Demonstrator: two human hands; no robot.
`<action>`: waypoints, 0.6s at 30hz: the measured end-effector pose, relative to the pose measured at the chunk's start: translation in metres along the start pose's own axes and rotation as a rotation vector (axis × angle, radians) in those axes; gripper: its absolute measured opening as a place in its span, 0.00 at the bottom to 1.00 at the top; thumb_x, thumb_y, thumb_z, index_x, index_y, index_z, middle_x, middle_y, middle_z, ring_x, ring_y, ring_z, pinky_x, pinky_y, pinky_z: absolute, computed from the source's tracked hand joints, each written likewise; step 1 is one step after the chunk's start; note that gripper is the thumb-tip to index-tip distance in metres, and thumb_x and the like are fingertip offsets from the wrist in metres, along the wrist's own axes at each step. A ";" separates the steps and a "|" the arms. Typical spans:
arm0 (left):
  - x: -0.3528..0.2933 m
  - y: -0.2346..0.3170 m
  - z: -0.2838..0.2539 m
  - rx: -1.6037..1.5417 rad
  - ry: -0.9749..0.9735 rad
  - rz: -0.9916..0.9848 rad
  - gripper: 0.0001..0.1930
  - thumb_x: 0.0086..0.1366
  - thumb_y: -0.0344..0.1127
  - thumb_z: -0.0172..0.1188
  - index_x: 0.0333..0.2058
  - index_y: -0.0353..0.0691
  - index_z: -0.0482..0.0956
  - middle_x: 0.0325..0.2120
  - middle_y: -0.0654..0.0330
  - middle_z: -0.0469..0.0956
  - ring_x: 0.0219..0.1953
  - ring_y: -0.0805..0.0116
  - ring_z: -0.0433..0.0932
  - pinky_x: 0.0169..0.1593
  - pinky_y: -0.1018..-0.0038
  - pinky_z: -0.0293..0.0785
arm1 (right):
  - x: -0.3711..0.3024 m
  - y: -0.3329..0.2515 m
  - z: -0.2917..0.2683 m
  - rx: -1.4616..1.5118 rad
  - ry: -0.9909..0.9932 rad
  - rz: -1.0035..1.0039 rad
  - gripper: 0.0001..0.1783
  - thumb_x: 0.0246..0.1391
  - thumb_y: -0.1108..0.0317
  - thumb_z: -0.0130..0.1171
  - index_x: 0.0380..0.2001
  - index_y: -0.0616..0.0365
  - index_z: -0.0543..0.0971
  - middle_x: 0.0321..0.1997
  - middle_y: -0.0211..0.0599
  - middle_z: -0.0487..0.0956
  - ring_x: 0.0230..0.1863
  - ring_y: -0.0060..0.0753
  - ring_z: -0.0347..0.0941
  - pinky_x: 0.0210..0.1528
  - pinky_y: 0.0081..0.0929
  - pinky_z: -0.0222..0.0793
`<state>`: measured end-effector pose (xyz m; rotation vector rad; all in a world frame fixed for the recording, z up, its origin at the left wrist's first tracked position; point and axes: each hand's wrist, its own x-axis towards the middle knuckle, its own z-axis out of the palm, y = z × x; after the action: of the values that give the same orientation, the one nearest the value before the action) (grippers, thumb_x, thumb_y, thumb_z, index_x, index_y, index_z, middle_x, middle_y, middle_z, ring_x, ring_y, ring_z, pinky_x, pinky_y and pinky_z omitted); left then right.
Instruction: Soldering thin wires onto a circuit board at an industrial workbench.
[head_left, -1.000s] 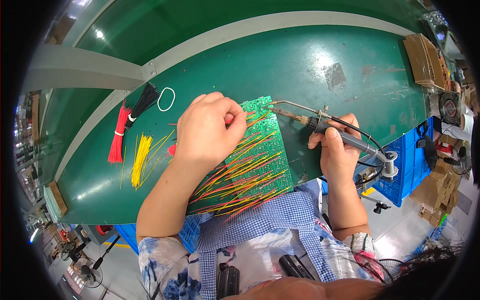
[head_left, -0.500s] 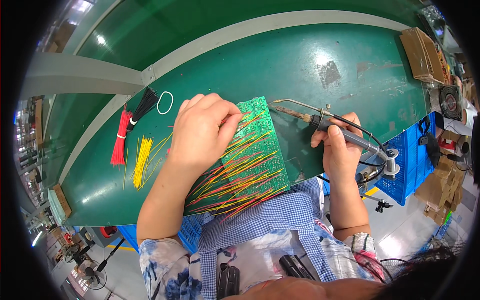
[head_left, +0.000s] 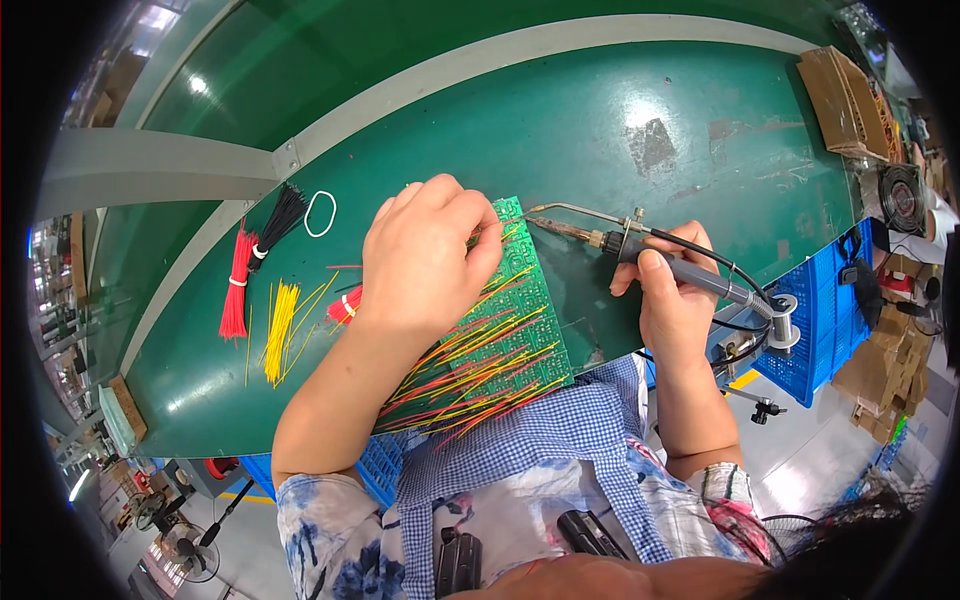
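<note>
My left hand (head_left: 425,265) is over the upper left of a green circuit board panel (head_left: 535,290), thumb and forefinger pinched on a thin red wire, mostly hidden by the fingers. Several red and yellow wires (head_left: 475,365) stick out from the panel toward the lower left. In my right hand (head_left: 672,290) is a soldering iron (head_left: 690,272) with a thin metal feed tube (head_left: 585,209) along it. Its tip (head_left: 540,224) points left, at the panel's upper right edge; whether it touches, I cannot tell.
Left of my arm lie loose yellow wires (head_left: 281,335), a banded red wire bundle (head_left: 236,285), a banded black bundle (head_left: 280,225) and a white band (head_left: 320,214). Another red bundle (head_left: 345,305) is partly behind my wrist. A solder spool (head_left: 783,322) hangs at the right table edge, by blue crates (head_left: 815,335).
My left hand has shifted slightly right and turned, uncovering more of the red bundle by the wrist. The soldering iron has moved a little left, its tip closer to the panel's upper edge.
</note>
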<state>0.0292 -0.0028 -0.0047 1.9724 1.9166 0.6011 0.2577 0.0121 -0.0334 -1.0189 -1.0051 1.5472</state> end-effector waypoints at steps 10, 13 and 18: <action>0.000 0.002 0.001 0.033 0.012 0.012 0.03 0.49 0.30 0.62 0.22 0.43 0.75 0.24 0.62 0.72 0.32 0.62 0.72 0.38 0.67 0.69 | -0.001 0.003 -0.001 -0.063 -0.003 -0.027 0.09 0.53 0.78 0.57 0.33 0.61 0.66 0.26 0.39 0.76 0.25 0.24 0.75 0.29 0.21 0.73; 0.001 0.004 0.000 0.047 0.015 0.013 0.04 0.49 0.30 0.62 0.21 0.43 0.75 0.24 0.62 0.72 0.32 0.62 0.72 0.38 0.67 0.68 | -0.003 0.005 -0.002 -0.130 -0.012 -0.077 0.09 0.53 0.78 0.57 0.33 0.61 0.66 0.27 0.38 0.76 0.25 0.24 0.75 0.29 0.21 0.73; 0.001 0.003 0.001 0.049 0.020 0.023 0.03 0.50 0.30 0.61 0.22 0.43 0.75 0.24 0.62 0.72 0.32 0.62 0.72 0.38 0.67 0.68 | -0.002 0.009 -0.004 -0.076 -0.009 -0.116 0.09 0.54 0.76 0.57 0.33 0.61 0.66 0.27 0.39 0.76 0.25 0.24 0.75 0.29 0.21 0.72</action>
<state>0.0319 -0.0019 -0.0036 2.0284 1.9404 0.5871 0.2593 0.0092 -0.0428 -0.9888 -1.1173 1.4296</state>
